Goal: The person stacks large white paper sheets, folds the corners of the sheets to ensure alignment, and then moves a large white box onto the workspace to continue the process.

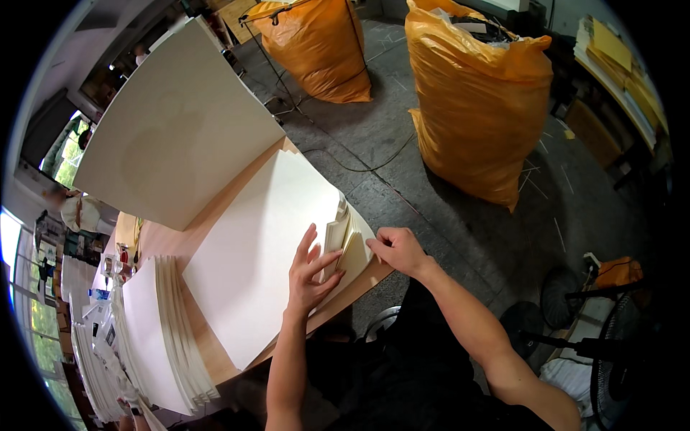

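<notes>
In the head view, your left hand (307, 281), fingers apart, touches the cream strips (352, 250) near the centre. At their three o'clock, your right hand (401, 251) is curled; its grip I cannot tell. Toward eight o'clock, perhaps a bottle (99, 294), its blue label too small for reading.

A large white sheet (248, 248) is lying flat on the counter (167, 243), filling the middle of the frame at a slant. One of its corners is pointing down toward the lower left, and its right side is ending in a curved-looking edge. Slightly right of the centre, a small bundle of narrow cream pieces (351, 248) is resting over this sheet, its layers showing at the upper end and its lower part being partly covered.
</notes>
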`<state>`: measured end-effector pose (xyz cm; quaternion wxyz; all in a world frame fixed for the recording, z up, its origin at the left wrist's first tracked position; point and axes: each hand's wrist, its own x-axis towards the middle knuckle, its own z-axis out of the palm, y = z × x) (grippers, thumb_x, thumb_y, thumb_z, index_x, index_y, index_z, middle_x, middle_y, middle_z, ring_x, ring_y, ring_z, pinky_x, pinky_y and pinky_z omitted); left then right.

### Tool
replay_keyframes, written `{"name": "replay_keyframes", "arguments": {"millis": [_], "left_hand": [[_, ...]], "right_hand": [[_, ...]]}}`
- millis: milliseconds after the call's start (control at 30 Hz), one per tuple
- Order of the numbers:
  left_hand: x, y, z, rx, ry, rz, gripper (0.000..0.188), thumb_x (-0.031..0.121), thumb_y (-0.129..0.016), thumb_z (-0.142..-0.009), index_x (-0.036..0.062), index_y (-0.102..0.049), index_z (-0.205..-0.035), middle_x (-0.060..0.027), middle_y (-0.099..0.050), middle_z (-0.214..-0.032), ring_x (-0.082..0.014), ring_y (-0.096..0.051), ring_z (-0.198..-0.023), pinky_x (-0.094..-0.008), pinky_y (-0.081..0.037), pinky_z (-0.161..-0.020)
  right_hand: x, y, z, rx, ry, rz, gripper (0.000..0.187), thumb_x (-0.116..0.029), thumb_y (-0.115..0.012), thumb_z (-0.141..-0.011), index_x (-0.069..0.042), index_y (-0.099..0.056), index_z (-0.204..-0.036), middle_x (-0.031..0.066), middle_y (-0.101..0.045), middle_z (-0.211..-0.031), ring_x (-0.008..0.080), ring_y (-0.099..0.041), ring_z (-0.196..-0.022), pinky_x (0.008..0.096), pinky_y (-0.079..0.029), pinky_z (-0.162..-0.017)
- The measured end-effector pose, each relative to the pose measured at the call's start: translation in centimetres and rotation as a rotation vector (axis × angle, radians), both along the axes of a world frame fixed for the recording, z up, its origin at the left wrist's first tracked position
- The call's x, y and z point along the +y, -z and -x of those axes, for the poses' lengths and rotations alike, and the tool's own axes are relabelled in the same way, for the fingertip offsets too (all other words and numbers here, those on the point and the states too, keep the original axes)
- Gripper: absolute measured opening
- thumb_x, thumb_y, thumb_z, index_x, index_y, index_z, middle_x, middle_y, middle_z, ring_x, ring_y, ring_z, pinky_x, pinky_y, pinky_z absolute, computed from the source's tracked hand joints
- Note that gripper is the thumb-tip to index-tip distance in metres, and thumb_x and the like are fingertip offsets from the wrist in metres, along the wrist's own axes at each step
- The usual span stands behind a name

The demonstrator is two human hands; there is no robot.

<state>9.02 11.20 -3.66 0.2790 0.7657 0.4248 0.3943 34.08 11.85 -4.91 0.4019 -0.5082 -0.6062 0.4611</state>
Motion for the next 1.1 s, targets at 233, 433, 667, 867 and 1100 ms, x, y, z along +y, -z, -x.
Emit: {"name": "replay_keyframes", "arguments": {"millis": [233,433,667,867,1100], "left_hand": [[0.1,0.2,0.0,-0.028,0.016,0.009,0.048,0.005,-0.085,-0.071,0.0213,-0.078,-0.116,-0.0176,-0.036,-0.16,-0.0385,-0.043,-0.144,-0.0497,-0.047,-0.111],[0.0,0.2,0.2,-0.037,0.014,0.019,0.049,0.004,-0.085,-0.071,0.0213,-0.078,-0.116,-0.0179,-0.036,-0.16,-0.0378,-0.042,-0.145,-0.0494,-0.046,-0.113],[0.2,0.3,0.2,-0.021,0.012,0.011,0.048,0.006,-0.085,-0.071,0.0227,-0.079,-0.115,-0.018,-0.037,-0.16,-0.0361,-0.042,-0.145,-0.0489,-0.047,-0.112],[-0.1,-0.4,0.1,0.051,-0.022,-0.008,0.047,0.011,-0.086,-0.071,0.025,-0.079,-0.115,-0.0182,-0.038,-0.159,-0.036,-0.045,-0.143,-0.0485,-0.049,-0.111],[-0.3,-0.5,0.0,0.274,0.039,-0.188,0.056,0.023,-0.088,-0.074,0.0299,-0.071,-0.127,-0.018,-0.034,-0.161,-0.037,-0.047,-0.141,-0.0467,-0.05,-0.109]], "right_hand": [[0.3,-0.2,1.2,0.773,-0.004,0.43,0.032,-0.024,-0.061,-0.099,-0.009,-0.061,-0.071,0.0033,-0.065,-0.065,0.0138,-0.064,-0.056,0.0248,-0.043,-0.05],[0.4,-0.3,1.3,0.748,-0.02,0.419,0.033,-0.024,-0.061,-0.099,-0.009,-0.061,-0.071,0.0042,-0.066,-0.065,0.013,-0.064,-0.056,0.0244,-0.043,-0.05],[0.5,0.2,1.2,0.706,0.062,0.379,0.039,-0.031,-0.06,-0.101,-0.009,-0.058,-0.069,0.0015,-0.06,-0.06,0.0108,-0.058,-0.052,0.0244,-0.041,-0.049],[0.5,0.5,-0.9,0.396,0.339,0.077,0.05,-0.042,-0.057,-0.104,-0.007,-0.054,-0.068,0.001,-0.055,-0.059,0.0082,-0.053,-0.054,0.0253,-0.041,-0.052],[1.0,1.3,-0.4,0.327,0.38,-0.028,0.041,-0.039,-0.057,-0.105,-0.004,-0.057,-0.082,0.0048,-0.063,-0.078,0.0143,-0.06,-0.072,0.0295,-0.046,-0.064]]}}
